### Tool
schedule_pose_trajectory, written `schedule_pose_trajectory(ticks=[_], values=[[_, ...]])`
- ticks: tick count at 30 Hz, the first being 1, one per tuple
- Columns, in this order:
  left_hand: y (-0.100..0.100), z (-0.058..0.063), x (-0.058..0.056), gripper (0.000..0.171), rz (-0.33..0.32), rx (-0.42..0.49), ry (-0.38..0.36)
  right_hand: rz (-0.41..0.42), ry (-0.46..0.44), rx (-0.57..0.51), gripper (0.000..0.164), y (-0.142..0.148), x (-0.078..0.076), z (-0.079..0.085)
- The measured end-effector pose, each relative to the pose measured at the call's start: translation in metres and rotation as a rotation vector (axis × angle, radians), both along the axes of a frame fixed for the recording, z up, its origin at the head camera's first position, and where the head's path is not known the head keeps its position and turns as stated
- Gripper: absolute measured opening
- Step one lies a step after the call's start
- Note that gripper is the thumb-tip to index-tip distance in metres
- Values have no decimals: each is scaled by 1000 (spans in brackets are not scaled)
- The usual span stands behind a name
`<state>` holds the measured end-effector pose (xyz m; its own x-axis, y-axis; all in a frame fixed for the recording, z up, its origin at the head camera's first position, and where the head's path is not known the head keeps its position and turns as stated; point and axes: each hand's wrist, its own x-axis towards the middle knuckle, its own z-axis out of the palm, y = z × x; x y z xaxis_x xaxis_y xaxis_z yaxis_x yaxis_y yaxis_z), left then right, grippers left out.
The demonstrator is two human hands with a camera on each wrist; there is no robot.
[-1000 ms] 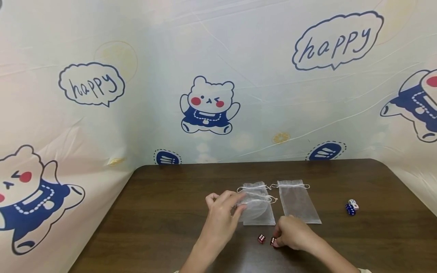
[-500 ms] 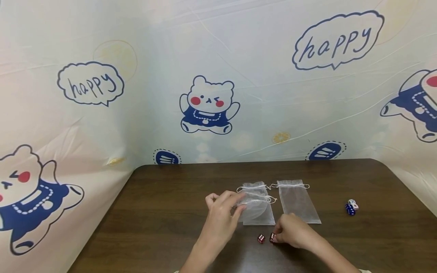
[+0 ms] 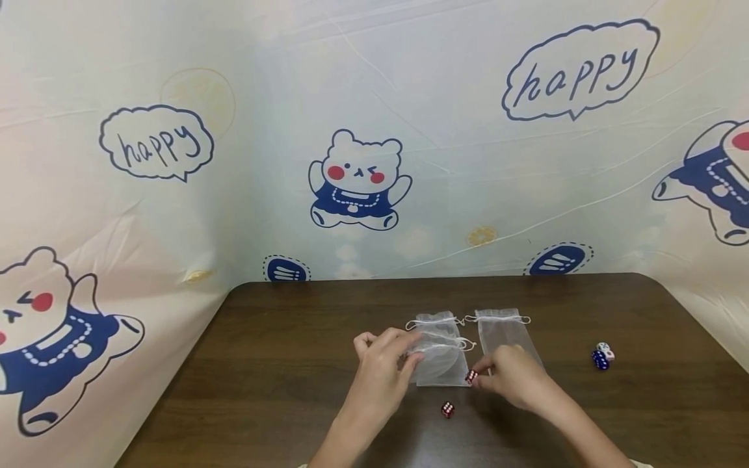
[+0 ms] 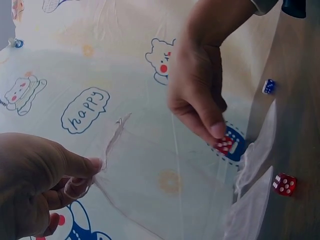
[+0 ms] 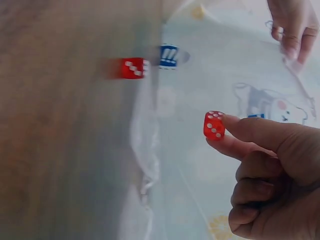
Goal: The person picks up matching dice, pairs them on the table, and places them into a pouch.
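My left hand (image 3: 380, 370) pinches the top edge of a sheer white drawstring bag (image 3: 435, 361) between thumb and fingers, holding it raised over the table. In my right hand (image 3: 515, 377) a red die (image 5: 214, 125) with white dots is pinched between thumb and index finger; the other fingers are curled in. This die is off the table, just right of the held bag. A second red die (image 3: 447, 409) rests on the table in front of the bags. Two more drawstring bags lie flat: one (image 3: 459, 374) behind the held bag, the other (image 3: 506, 338) partly hidden by my right hand.
At the table's right side a blue die (image 3: 600, 359) sits against white dice (image 3: 606, 351), whose number is hard to tell. The dark wooden table (image 3: 263, 390) ends at a printed fabric backdrop (image 3: 263, 162) with bears and lettering.
My right hand has lifted one red die off the table and carried it up and away, toward the bags. The left hand and its bag have stayed nearly still.
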<state>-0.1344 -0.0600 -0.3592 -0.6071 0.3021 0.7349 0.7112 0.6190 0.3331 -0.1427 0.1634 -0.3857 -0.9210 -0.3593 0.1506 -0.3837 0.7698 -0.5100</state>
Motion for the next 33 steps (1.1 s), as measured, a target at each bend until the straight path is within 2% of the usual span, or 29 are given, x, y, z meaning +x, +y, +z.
schedule_pose_trajectory(ticks=[9, 13, 16, 23, 29, 33], values=[[0, 1, 2, 30, 5, -26, -39, -164, 134, -48, 12, 5, 3, 29], [1, 1, 2, 30, 4, -28, -27, -229, 269, -119, 14, 3, 6, 37], [2, 0, 2, 31, -5, -24, -13, -244, 393, -193, 16, 1, 8, 40], [2, 0, 3, 29, -1, -49, -52, -149, 612, -359, 28, -3, 10, 47], [3, 0, 4, 28, 3, -71, -67, -15, 677, -431, 32, -9, 11, 48], [3, 0, 5, 27, 0, -74, -69, 54, 694, -443, 18, -14, 11, 48]])
